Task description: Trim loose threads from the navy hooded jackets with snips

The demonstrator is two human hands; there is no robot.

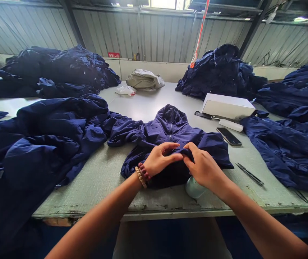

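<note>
A navy hooded jacket [155, 131] lies on the table in front of me, its hood pointing away and a front zip running down its middle. My left hand [161, 158], with beaded bracelets at the wrist, has thumb and fingers closing on the jacket's lower front edge. Beside it, my right hand [203, 166] pinches the same edge between thumb and fingers, and the two hands nearly meet. Dark fabric shows below the raised edge. Partly under my right hand is a pale green rounded object [194, 189], its top hidden; I cannot tell its kind.
Navy garments are heaped at left [48, 133], with piles at the back and right [291, 147]. On the right lie a phone [229, 136], a white box [228, 107], a white bar-shaped object [231, 125] and small metal snips [250, 174]. A red-white cord [200, 34] hangs overhead.
</note>
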